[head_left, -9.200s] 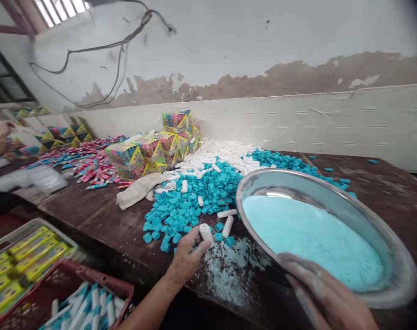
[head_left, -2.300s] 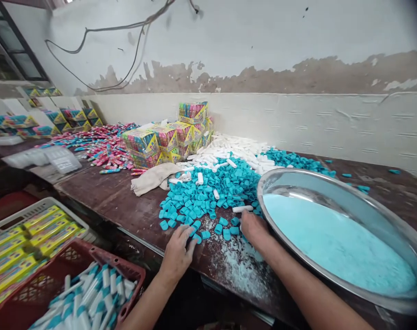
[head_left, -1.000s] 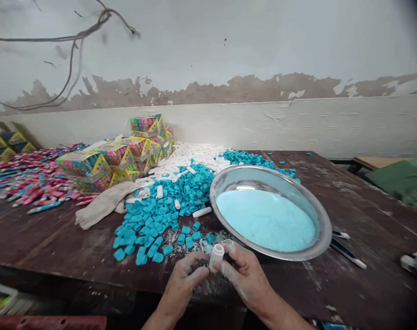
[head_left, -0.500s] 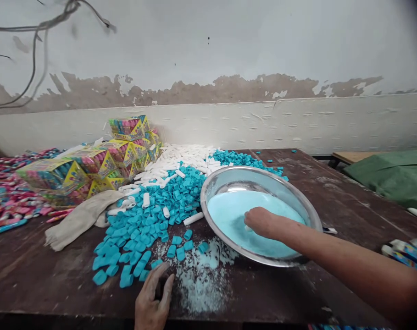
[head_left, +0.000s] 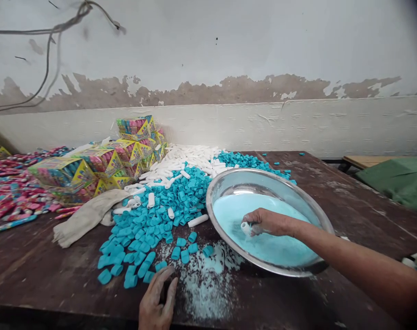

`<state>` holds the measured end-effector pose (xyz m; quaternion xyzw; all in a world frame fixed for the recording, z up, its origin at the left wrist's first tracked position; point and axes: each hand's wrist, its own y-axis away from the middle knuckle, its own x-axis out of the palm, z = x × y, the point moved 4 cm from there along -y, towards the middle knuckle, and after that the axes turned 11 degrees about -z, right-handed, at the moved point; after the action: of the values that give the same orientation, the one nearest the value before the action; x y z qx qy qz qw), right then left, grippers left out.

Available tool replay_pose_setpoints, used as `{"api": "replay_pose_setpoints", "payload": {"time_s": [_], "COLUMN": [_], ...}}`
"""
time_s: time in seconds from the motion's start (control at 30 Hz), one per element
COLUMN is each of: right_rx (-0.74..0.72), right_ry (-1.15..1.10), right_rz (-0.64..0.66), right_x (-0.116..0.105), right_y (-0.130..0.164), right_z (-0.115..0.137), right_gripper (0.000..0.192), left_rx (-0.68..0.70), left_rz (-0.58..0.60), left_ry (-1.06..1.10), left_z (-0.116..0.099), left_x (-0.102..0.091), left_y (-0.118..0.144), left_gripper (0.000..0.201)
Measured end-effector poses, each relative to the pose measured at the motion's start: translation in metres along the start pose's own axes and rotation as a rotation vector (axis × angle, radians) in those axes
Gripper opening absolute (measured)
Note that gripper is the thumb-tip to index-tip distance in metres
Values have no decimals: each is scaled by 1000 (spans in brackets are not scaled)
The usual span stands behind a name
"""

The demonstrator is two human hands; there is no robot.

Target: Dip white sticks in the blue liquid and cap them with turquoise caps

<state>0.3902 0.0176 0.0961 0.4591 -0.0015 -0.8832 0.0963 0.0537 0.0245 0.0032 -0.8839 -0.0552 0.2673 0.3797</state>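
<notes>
A steel basin (head_left: 270, 270) holds pale blue powder (head_left: 284, 206). Inside its rim, my right hand (head_left: 261, 221) is closed on a small white plastic tube (head_left: 245, 228), whose round open end faces left, low over the powder. Near the table's front edge, my left hand (head_left: 160, 293) has thumb and fingers apart with nothing between them. Just beyond its fingertips lie loose turquoise caps (head_left: 130, 279), part of a large heap (head_left: 174, 197). Spilled powder (head_left: 208, 288) covers the dark table to the right of that hand.
White tubes (head_left: 184, 156) are heaped behind the caps. A cloth glove (head_left: 80, 224) lies left of them. Clear-wrapped packs (head_left: 105, 160) are stacked behind it, beside many colourful pens (head_left: 22, 183). A green cover (head_left: 397, 183) stands at the far right of the brown table (head_left: 359, 215).
My right hand has lifted and turned in the powder, and the white tube's open end now shows. My left hand stays in place at the table edge. The view has shifted slightly left.
</notes>
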Motion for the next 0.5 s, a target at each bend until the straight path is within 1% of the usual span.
{"api": "replay_pose_setpoints", "payload": {"time_s": [0.07, 0.13, 0.2, 0.27, 0.33, 0.4, 0.43, 0.5], "right_rx": [-8, 6, 20, 8, -17, -43, -38, 8], "right_ry": [250, 480, 560, 528, 462, 378, 302, 76], "right_rz": [-27, -28, -19, -27, -38, -30, -19, 11], "right_x": [-2, 4, 16, 28, 34, 33, 30, 21], "right_y": [2, 1, -3, -9, -15, -19, -20, -18], "right_z": [0, 4, 11, 19, 25, 25, 22, 14], "right_gripper": [18, 19, 22, 24, 24, 24, 24, 23], "left_rx": [-3, 8, 21, 29, 25, 5, -9, -32], "left_rz": [7, 11, 12, 9, 19, 37, 47, 52], "left_ry": [-3, -8, -11, -14, -21, -29, -32, -28], "left_z": [0, 0, -1, -1, -1, 0, 1, 3], "left_x": [1, 1, 1, 1, 0, 1, 1, 2], "left_y": [0, 1, 0, 0, 1, 1, 2, 3], "left_gripper": [20, 20, 20, 20, 20, 21, 21, 22]}}
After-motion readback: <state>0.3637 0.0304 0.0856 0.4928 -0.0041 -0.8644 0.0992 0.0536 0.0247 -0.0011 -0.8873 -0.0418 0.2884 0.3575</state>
